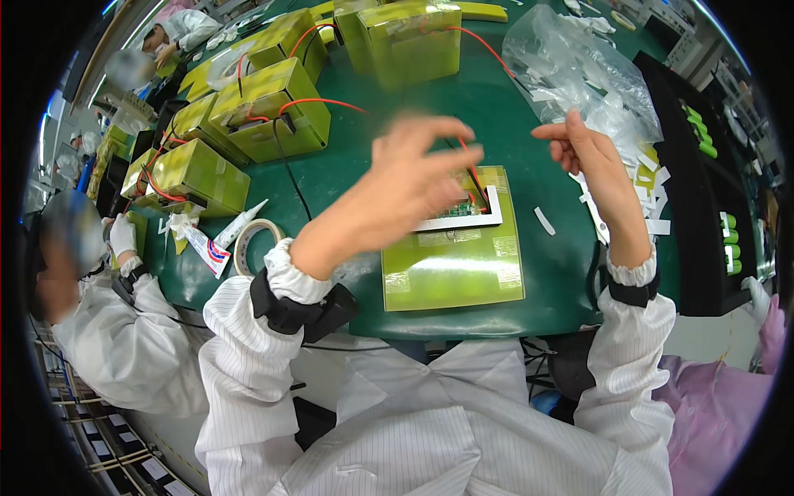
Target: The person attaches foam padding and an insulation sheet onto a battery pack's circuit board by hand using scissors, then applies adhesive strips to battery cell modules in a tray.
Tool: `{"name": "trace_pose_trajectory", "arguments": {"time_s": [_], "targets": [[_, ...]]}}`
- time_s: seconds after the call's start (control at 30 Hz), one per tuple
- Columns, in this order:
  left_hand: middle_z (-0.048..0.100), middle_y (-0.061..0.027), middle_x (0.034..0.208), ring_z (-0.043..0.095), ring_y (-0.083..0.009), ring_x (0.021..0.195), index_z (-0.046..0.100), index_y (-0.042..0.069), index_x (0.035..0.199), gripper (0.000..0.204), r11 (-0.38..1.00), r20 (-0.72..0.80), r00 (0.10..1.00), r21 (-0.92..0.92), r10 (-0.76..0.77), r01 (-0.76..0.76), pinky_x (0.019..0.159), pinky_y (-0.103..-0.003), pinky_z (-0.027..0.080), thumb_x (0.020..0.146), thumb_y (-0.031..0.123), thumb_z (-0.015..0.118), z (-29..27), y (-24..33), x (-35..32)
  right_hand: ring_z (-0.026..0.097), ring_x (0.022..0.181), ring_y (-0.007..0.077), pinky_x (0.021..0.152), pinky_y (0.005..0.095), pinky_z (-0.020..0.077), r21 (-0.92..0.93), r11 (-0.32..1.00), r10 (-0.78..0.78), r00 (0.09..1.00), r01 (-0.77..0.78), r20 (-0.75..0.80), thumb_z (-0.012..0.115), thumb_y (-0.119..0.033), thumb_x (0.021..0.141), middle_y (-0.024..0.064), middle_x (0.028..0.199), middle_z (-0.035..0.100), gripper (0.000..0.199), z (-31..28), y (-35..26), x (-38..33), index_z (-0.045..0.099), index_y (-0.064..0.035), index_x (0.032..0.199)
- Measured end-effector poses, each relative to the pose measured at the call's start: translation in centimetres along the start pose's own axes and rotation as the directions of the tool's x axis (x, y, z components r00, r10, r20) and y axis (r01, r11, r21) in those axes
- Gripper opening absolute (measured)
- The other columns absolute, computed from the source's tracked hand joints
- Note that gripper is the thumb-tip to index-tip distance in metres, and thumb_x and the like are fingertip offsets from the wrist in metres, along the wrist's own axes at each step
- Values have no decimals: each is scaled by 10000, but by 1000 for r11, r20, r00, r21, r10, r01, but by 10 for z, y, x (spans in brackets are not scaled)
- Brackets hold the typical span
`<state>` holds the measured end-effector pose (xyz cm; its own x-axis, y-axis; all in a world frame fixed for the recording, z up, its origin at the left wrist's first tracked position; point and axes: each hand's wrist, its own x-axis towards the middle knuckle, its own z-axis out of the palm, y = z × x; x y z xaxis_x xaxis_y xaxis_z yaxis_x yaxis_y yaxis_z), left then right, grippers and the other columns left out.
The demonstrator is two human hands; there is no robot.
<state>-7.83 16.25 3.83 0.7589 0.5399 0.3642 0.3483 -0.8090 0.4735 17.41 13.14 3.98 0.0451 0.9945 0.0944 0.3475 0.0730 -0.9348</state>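
Observation:
A flat yellow-green battery pack [453, 277] lies on the green table in front of me. On its far part are a white frame strip [463, 221], a green circuit board [457, 210] and red and black wires. Over the pack hovers my left hand [405, 186], blurred by motion, its fingers apart and nothing visible in them. To the right of the pack my right hand [597, 161] is raised, thumb and index finger stretched out, the others loosely curled. It holds nothing that I can see. Below it lie white paper strips [656, 198].
Several wrapped battery packs [277, 107] with red and black wires stand at the left and back. A tape roll [252, 246] and a glue tube [207, 250] lie left. A clear plastic bag [571, 66] and a black rack [703, 223] are right. Co-workers [124, 331] sit nearby.

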Motion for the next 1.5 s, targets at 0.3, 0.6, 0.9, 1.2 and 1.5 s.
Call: {"name": "trace_pose_trajectory", "arguments": {"time_s": [0.3,0.6,0.9,1.2,1.5], "targets": [[373,-95,1253,304,-247,1172,501,52,1218,1001,799,161,953,-519,-257,303,1033,-391,135,747,720,-77,-9,3,-33,386,639,70,591,198,311,62,997,49,999,-49,10,297,-464,929,-25,684,465,578,-4,-4,-26,638,2,935],[462,-68,1176,369,-258,1108,599,89,1014,369,896,-69,996,443,61,-24,901,-399,281,691,257,664,15,17,-74,389,629,51,568,181,310,38,999,21,998,-23,66,265,-441,943,-29,700,473,573,2,3,-34,603,21,972],[357,-5,1346,322,-144,1149,391,34,1292,818,-191,147,828,-980,-541,49,916,-304,260,843,660,118,-4,29,-97,482,667,79,625,212,387,118,989,-103,981,84,165,516,-181,881,-18,694,524,239,41,-27,-36,601,31,951],[369,-29,1338,304,-190,1198,407,38,1283,717,26,106,866,-990,-488,136,932,-310,248,875,595,213,3,29,-117,491,770,213,682,306,401,-344,840,-307,890,420,337,616,-69,731,66,758,570,94,106,-41,-10,636,-20,809],[424,-71,1300,356,-262,1206,475,46,1214,500,924,-280,909,140,-309,357,945,-433,211,777,264,583,52,51,-135,497,772,220,699,311,410,-450,813,-153,881,370,448,629,-87,724,83,746,560,98,111,-40,12,610,-6,777]]}}
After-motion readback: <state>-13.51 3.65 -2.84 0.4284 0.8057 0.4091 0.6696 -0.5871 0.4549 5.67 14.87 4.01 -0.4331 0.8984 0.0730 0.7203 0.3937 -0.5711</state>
